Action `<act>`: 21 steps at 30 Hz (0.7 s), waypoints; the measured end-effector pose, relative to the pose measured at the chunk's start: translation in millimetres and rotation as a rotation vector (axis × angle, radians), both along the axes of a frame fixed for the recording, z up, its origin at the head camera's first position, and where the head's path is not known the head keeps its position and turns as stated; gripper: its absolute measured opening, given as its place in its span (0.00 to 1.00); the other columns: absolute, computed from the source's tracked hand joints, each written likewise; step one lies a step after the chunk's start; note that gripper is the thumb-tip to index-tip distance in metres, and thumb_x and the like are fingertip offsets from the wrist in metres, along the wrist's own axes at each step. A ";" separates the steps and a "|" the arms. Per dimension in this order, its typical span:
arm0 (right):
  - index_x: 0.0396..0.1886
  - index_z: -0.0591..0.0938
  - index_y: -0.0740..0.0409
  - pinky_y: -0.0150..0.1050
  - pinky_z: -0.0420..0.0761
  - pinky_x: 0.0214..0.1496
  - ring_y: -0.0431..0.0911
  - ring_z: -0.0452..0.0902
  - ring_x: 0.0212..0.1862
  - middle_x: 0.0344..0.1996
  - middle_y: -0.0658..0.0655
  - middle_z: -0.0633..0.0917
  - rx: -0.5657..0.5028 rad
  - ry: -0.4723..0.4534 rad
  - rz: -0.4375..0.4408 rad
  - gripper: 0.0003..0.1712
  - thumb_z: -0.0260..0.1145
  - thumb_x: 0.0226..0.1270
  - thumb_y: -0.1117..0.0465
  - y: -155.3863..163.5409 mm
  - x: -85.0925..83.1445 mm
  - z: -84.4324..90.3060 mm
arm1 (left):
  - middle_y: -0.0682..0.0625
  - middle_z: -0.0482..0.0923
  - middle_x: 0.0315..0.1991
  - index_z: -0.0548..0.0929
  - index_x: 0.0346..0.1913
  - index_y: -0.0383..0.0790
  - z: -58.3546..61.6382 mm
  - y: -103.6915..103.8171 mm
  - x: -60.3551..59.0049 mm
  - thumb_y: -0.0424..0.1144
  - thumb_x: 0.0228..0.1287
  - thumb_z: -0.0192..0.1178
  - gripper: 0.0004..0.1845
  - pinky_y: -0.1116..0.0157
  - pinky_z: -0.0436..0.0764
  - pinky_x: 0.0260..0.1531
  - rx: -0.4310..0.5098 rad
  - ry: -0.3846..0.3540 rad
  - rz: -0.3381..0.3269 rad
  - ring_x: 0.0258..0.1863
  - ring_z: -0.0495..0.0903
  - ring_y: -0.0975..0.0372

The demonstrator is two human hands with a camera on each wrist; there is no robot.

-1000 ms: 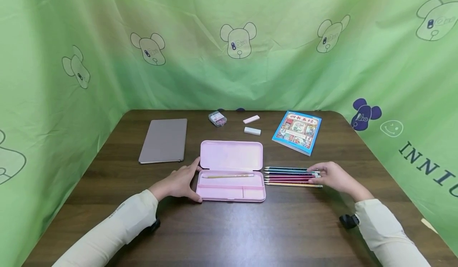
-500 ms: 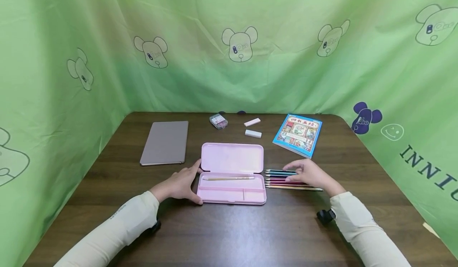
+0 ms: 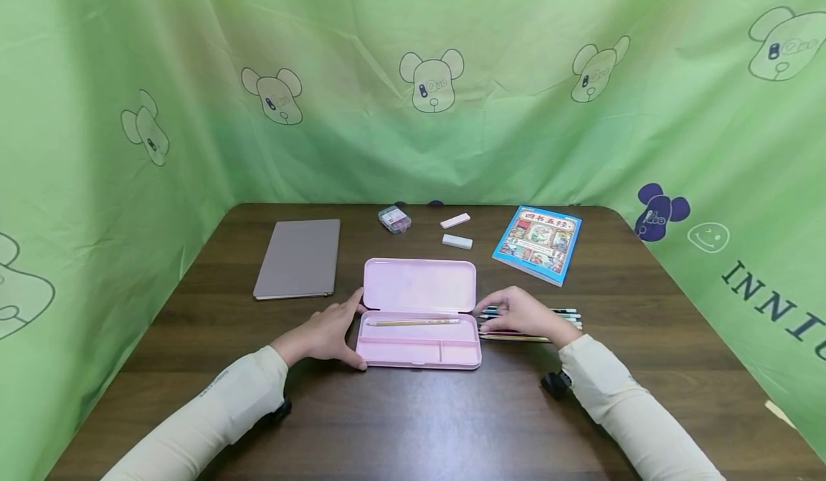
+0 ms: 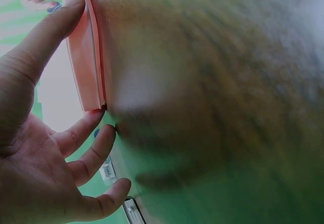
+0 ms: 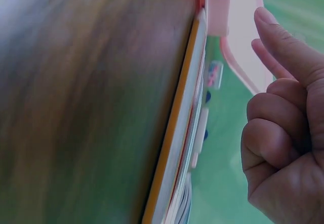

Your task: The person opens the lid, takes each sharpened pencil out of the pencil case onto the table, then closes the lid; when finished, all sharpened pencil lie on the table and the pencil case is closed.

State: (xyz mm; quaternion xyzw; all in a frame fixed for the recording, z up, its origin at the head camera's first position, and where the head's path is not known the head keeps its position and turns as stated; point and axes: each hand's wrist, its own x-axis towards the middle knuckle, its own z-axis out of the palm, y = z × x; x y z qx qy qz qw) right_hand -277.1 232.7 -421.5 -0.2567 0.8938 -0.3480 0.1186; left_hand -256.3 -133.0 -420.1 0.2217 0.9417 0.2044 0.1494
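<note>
A pink pencil case (image 3: 419, 284) lies with its lid folded back on the table. One pencil (image 3: 416, 322) rests in its long rear compartment. At the case's left end, my left hand (image 3: 325, 334) holds it between thumb, at the front edge, and index finger, at the rear; the other fingers are spread in the left wrist view. Several pencils (image 3: 571, 316) lie side by side right of the case. Over their left ends hovers my right hand (image 3: 519, 314), thumb and index finger extended and apart, the other fingers folded, with nothing held in the right wrist view.
Behind the case are a small clear box (image 3: 394, 218), a pale pink eraser-like block (image 3: 454, 220) and a white one (image 3: 457, 241). A grey notebook (image 3: 298, 259) lies back left, a blue-bordered book (image 3: 538, 243) back right. Green cloth (image 3: 348, 144) hangs beyond the table.
My right hand has moved left along the pencils, from their right ends to their left ends beside the case. The left hand has kept its place on the case.
</note>
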 end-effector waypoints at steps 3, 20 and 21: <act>0.39 0.85 0.57 0.29 0.55 0.18 0.34 0.49 0.13 0.08 0.43 0.58 0.007 0.014 0.031 0.15 0.73 0.50 0.58 -7.8 -1.7 -1.2 | 0.50 0.69 0.62 0.42 0.72 0.33 -0.3 -0.4 0.1 0.56 0.32 0.76 0.69 0.38 0.60 0.56 0.005 -0.002 -0.002 0.62 0.64 0.50; 0.46 0.84 0.55 0.29 0.69 0.32 0.36 0.67 0.27 0.35 0.49 0.86 0.132 -0.016 0.156 0.19 0.70 0.55 0.55 -40.2 -3.1 -0.6 | 0.52 0.71 0.60 0.43 0.72 0.35 -2.5 -1.7 -0.9 0.57 0.30 0.77 0.70 0.42 0.62 0.55 0.010 0.025 0.000 0.61 0.66 0.51; 0.46 0.84 0.56 0.30 0.69 0.32 0.37 0.67 0.27 0.35 0.51 0.86 0.143 -0.014 0.161 0.18 0.69 0.56 0.55 -40.7 -3.2 -0.5 | 0.52 0.71 0.60 0.43 0.72 0.35 -2.4 -1.8 -1.0 0.57 0.30 0.77 0.70 0.42 0.62 0.55 0.008 0.027 -0.001 0.61 0.66 0.51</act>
